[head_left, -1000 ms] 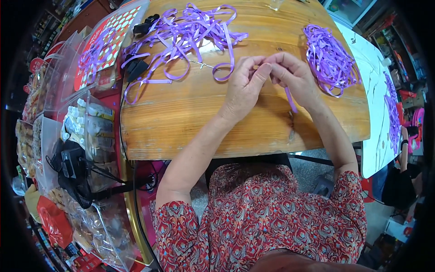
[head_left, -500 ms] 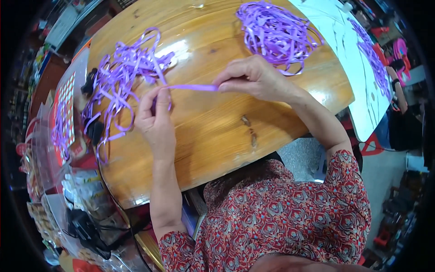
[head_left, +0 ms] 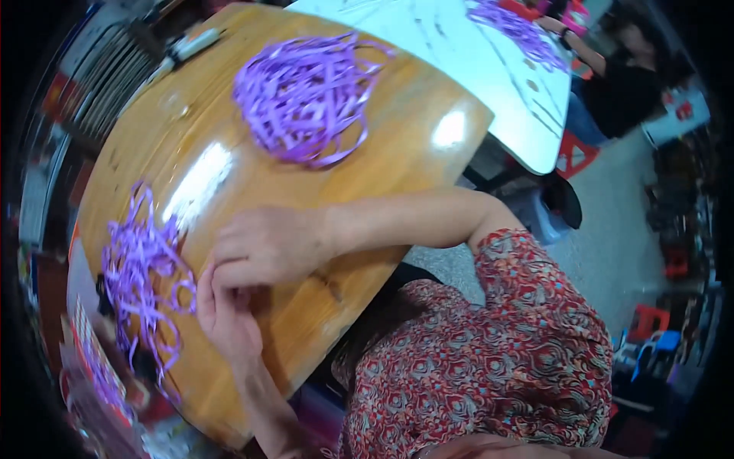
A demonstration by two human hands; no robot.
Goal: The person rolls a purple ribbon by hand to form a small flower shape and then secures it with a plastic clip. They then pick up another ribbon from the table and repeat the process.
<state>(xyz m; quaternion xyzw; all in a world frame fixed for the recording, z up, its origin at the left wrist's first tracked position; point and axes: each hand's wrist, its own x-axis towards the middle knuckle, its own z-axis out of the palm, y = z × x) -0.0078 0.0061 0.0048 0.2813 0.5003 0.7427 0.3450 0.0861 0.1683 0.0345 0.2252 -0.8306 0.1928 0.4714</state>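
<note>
My right hand (head_left: 267, 245) reaches across and meets my left hand (head_left: 228, 320) over the wooden table. Its fingers are curled and closed, slightly blurred. The left hand's fingers are pressed together, partly covered by the right hand. Whatever lies between the fingers is hidden. Beside them on the left is a loose tangle of purple ribbon (head_left: 141, 264), close to the left fingertips. A larger purple ribbon pile (head_left: 302, 107) lies farther back on the table.
The wooden table (head_left: 367, 206) borders a white marbled table (head_left: 459, 61) bearing more purple ribbon (head_left: 520, 34). A person in black (head_left: 619, 88) is there. A white tool (head_left: 195, 46) lies at the far left edge, a red stool (head_left: 650, 321) at right.
My hands have come together from apart, and the ribbon strand stretched between them is out of sight. The view has turned right, so the table and piles appear farther left.
</note>
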